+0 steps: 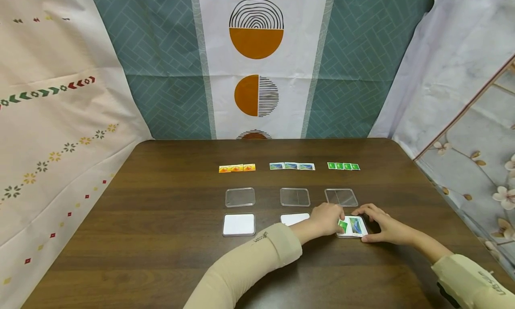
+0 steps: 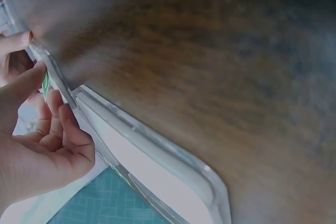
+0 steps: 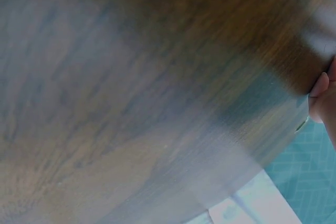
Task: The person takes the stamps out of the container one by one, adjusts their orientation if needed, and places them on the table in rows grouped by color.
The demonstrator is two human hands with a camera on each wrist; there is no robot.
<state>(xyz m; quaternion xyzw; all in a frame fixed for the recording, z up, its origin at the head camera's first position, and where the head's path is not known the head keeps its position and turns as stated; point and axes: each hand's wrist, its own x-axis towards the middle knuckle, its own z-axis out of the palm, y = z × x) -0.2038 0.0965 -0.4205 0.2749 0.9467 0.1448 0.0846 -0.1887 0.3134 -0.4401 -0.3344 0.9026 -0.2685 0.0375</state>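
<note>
My left hand (image 1: 325, 218) pinches a small green stamp (image 2: 45, 83) between thumb and fingers, low over the left part of the right-hand white-lined case (image 1: 365, 232). A larger blue-and-green landscape stamp (image 1: 356, 226) lies on the white insert in that case, right of the green one. With thumb at the near right corner and fingers at the far edge, my right hand (image 1: 382, 227) holds the same case. The left forearm and hand partly cover the middle white-lined case (image 1: 293, 218). A third one (image 1: 239, 225) sits farther left.
Behind the cases lie three clear lids, left (image 1: 240, 197), middle (image 1: 295, 196) and right (image 1: 341, 197). Farther back are rows of orange stamps (image 1: 237, 168), landscape stamps (image 1: 291, 166) and several green stamps (image 1: 344, 166). Cloth hangings (image 1: 169, 76) border the brown table (image 1: 141, 237).
</note>
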